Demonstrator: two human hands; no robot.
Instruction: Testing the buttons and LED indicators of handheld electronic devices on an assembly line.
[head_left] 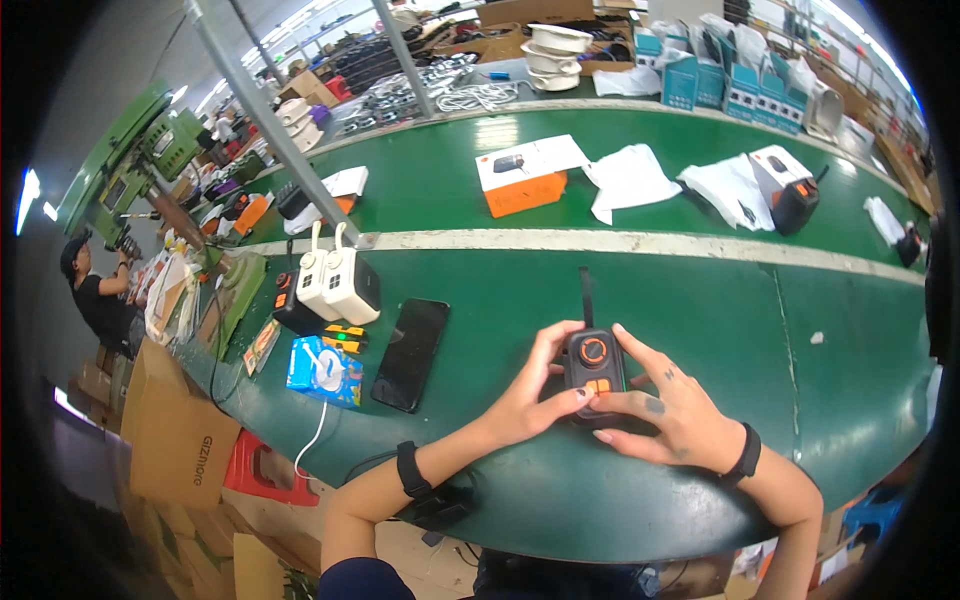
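Note:
A small black device point(593, 366) with a round orange dial and orange buttons lies on the green table point(700, 320) in front of me; a black strap runs away from its top. My left hand point(530, 395) grips its left side, thumb on the lower face. My right hand point(672, 410) holds its right side, fingers spread over the edge. Both wrists wear black bands.
A black phone point(411, 353) lies left of the device, beside a blue packet point(324, 371) and two white units point(337, 283). An orange and white box point(528, 176), white bags point(630, 180) and another black and orange device point(797, 203) lie beyond a pale strip. A person point(95, 290) stands far left.

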